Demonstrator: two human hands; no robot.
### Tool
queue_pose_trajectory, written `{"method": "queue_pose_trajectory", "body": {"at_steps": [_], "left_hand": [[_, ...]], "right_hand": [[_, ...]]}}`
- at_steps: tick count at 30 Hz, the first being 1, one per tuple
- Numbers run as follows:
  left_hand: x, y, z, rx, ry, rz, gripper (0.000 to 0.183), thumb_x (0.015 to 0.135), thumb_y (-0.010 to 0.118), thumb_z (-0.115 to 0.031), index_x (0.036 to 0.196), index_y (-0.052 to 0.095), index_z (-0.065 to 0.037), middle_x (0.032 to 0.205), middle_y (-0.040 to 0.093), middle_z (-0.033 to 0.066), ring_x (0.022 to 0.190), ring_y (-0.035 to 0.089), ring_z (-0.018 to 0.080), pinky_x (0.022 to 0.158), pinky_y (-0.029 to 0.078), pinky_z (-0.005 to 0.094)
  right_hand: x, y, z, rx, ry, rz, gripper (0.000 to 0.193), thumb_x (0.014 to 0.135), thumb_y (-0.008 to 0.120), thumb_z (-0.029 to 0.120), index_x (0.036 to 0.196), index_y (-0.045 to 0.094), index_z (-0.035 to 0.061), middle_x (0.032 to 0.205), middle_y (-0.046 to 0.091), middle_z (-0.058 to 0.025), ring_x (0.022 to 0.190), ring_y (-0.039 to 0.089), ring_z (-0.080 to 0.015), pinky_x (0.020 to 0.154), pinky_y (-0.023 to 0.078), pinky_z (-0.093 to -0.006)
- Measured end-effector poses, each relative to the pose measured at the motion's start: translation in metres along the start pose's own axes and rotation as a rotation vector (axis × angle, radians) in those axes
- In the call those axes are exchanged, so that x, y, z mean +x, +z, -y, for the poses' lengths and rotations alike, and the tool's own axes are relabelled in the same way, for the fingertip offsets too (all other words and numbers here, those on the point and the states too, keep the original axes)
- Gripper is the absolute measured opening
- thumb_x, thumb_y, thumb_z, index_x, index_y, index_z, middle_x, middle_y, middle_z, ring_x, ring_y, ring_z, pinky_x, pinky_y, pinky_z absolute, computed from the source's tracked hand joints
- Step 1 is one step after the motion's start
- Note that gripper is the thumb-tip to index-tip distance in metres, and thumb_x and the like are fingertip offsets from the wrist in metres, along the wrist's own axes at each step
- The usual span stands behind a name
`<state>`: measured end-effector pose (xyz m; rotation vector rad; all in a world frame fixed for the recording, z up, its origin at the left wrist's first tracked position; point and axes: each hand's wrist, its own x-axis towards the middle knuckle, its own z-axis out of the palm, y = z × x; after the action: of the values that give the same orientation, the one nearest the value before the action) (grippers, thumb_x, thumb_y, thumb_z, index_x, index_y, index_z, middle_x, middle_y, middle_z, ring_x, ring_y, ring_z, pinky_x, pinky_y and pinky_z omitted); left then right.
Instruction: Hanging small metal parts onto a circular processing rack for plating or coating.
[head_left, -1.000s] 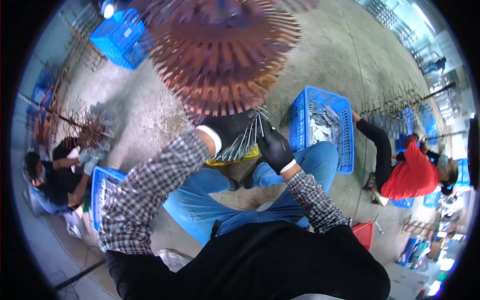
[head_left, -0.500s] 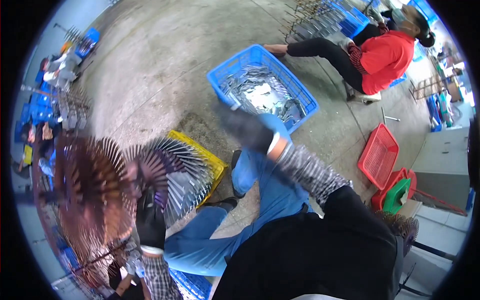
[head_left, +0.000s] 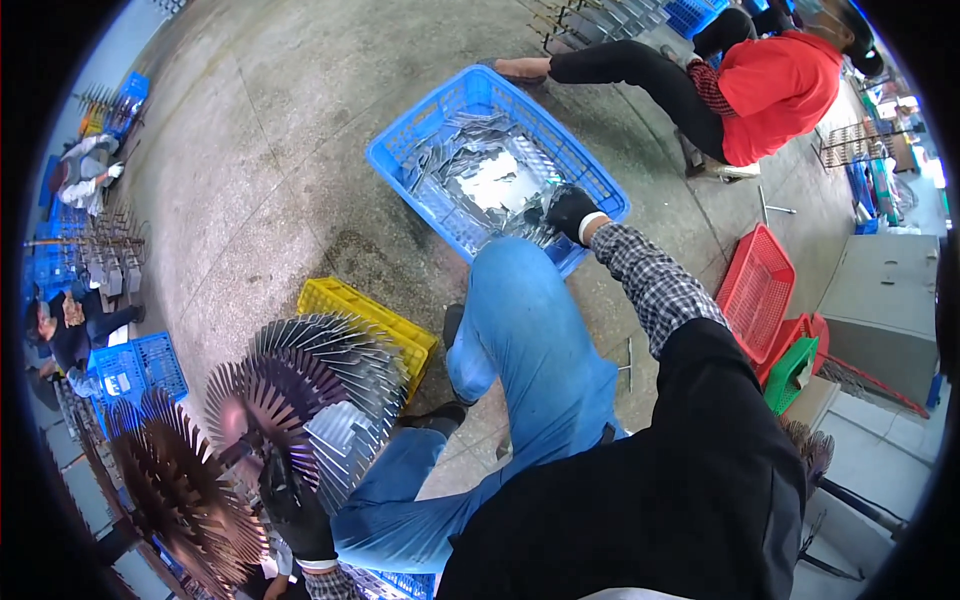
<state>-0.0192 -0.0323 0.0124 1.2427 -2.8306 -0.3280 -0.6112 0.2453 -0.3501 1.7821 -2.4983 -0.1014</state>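
My right hand (head_left: pixel 572 212), in a black glove, reaches over the near right rim of the blue basket (head_left: pixel 395 165). Its fingers are bent down among shiny flat metal pieces (head_left: pixel 480 150), and their tips are hard to make out. On the left, my gloved left hand (head_left: pixel 295 510) is closed at the lower edge of a round rack (head_left: pixel 275 395) with many thin spokes. Silvery flat pieces (head_left: pixel 360 375) stand fanned around part of that rack. Beside it is a second, brownish spoked rack (head_left: pixel 180 485).
A yellow crate (head_left: pixel 410 345) stands behind the loaded rack, near my feet. On the right lie a red basket (head_left: pixel 757 290) and a green basket (head_left: pixel 790 375). A seated person in red (head_left: pixel 780 95) works at the far right. Another blue crate (head_left: pixel 150 370) is at left.
My right hand has moved right and down into the blue basket's pieces. The spoked racks, blurred before, now look sharper, and my left hand sits lower. The whole view has shifted slightly.
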Motion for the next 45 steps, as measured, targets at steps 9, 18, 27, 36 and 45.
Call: {"method": "queue_pose_trajectory", "body": {"at_steps": [9, 18, 27, 36, 45], "left_hand": [[-0.004, 0.006, 0.000, 0.025, 0.070, -0.059, 0.040, 0.101, 0.052, -0.003, 0.141, 0.061, 0.000, 0.139, 0.065, 0.0169, 0.126, 0.062, 0.0319, 0.109, 0.048, 0.0408], [-0.005, -0.010, -0.005, 0.008, 0.181, -0.126, 0.040, 0.100, 0.054, -0.005, 0.139, 0.062, -0.001, 0.135, 0.066, 0.0171, 0.122, 0.062, 0.0338, 0.107, 0.048, 0.0417], [-0.032, -0.036, -0.064, -0.296, 0.171, -0.311, 0.022, 0.095, 0.063, -0.007, 0.115, 0.071, -0.002, 0.114, 0.071, 0.0134, 0.098, 0.067, 0.0305, 0.087, 0.053, 0.0384], [-0.029, -0.045, -0.121, -1.094, -0.355, 0.066, 0.020, 0.096, 0.059, -0.005, 0.112, 0.070, -0.001, 0.102, 0.069, 0.0092, 0.088, 0.065, 0.0254, 0.079, 0.051, 0.0373], [-0.051, -0.029, -0.094, -0.433, 0.661, -0.111, 0.017, 0.086, 0.075, -0.014, 0.102, 0.073, -0.011, 0.093, 0.068, 0.0063, 0.082, 0.063, 0.0244, 0.071, 0.048, 0.0356]], "right_hand": [[0.021, -0.063, -0.031, 0.077, -0.091, 0.356, 0.018, 0.084, 0.070, 0.026, 0.092, 0.077, 0.0119, 0.095, 0.076, -0.0114, 0.083, 0.070, -0.0350, 0.076, 0.056, -0.0467], [0.009, -0.128, -0.046, 0.993, 0.322, -0.156, 0.022, 0.090, 0.073, 0.024, 0.098, 0.080, 0.0057, 0.087, 0.075, -0.0081, 0.071, 0.063, -0.0235, 0.066, 0.053, -0.0387], [-0.003, -0.301, 0.088, 0.702, -0.263, -0.652, 0.038, 0.094, 0.070, 0.010, 0.131, 0.068, -0.0010, 0.106, 0.076, -0.0130, 0.083, 0.068, -0.0212, 0.072, 0.054, -0.0296], [-0.016, -0.378, 0.269, 1.215, -0.393, -0.528, 0.034, 0.092, 0.069, 0.006, 0.125, 0.068, -0.0031, 0.113, 0.075, -0.0142, 0.087, 0.070, -0.0267, 0.081, 0.055, -0.0350], [-0.028, -0.421, 0.274, 1.229, -0.755, 0.315, 0.024, 0.097, 0.071, 0.015, 0.116, 0.071, 0.0022, 0.099, 0.075, -0.0111, 0.080, 0.068, -0.0255, 0.074, 0.055, -0.0359]]}}
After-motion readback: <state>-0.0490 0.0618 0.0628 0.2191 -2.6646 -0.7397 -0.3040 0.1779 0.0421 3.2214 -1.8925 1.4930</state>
